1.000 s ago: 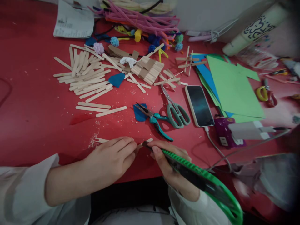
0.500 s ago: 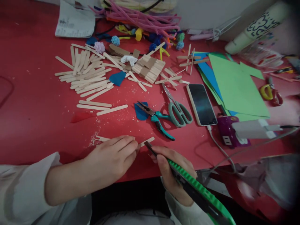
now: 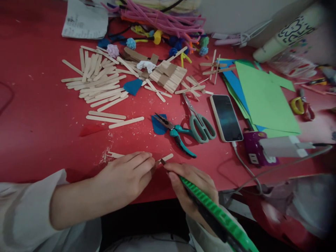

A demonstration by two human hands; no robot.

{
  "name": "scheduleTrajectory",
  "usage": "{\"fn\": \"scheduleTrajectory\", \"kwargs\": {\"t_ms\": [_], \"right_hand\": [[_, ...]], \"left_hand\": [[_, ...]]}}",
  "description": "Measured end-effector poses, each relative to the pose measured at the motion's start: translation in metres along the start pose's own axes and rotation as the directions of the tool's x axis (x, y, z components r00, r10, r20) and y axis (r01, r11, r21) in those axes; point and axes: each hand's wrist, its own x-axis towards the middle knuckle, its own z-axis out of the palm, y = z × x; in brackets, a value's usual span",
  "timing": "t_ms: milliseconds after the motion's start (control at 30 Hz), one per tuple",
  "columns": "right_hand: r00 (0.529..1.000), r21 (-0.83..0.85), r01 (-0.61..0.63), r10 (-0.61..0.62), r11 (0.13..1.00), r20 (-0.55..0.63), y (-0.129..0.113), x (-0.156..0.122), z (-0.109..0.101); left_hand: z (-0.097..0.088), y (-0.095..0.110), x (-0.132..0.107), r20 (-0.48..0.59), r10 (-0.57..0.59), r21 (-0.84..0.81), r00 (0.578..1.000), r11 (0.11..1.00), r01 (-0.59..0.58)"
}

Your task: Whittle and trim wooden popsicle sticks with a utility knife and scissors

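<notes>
Red and smooth, your bench (image 3: 39, 140) is flecked with pale shavings. Near its front edge, your left hand (image 3: 128, 175) closes its fingers over one flat wooden stick (image 3: 168, 157), whose pale, rounded end juts out to the right. Your right hand (image 3: 194, 180) grips one green cutter (image 3: 214, 206) with a ribbed back, its thin, dark blade (image 3: 162, 162) at the stick; whether they touch is too small to tell. One notched piece (image 3: 115, 155) pokes out behind your left hand. Beyond lie three loose sticks (image 3: 126, 122), one pair of teal-handled pliers (image 3: 181, 144), one pair of scissors (image 3: 200, 127) and one glossy phone (image 3: 227, 117). Farther back, heaped sticks (image 3: 97, 82) overlap, too jumbled to count.
</notes>
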Motion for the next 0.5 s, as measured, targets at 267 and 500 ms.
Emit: {"fn": "scheduleTrajectory", "kwargs": {"t_ms": [267, 500], "right_hand": [[0.997, 0.009, 0.061, -0.062, 0.998, 0.055, -0.0018, 0.0106, -0.0035], [0.990, 0.055, -0.084, 0.090, 0.995, -0.105, -0.0002, 0.0010, 0.0064]], "left_hand": [[0.0006, -0.0004, -0.0001, -0.020, -0.009, -0.029, 1.000, 1.000, 0.008], [-0.0014, -0.0011, 0.0030, -0.044, -0.004, -0.011, 0.999, 1.000, 0.003]]}}
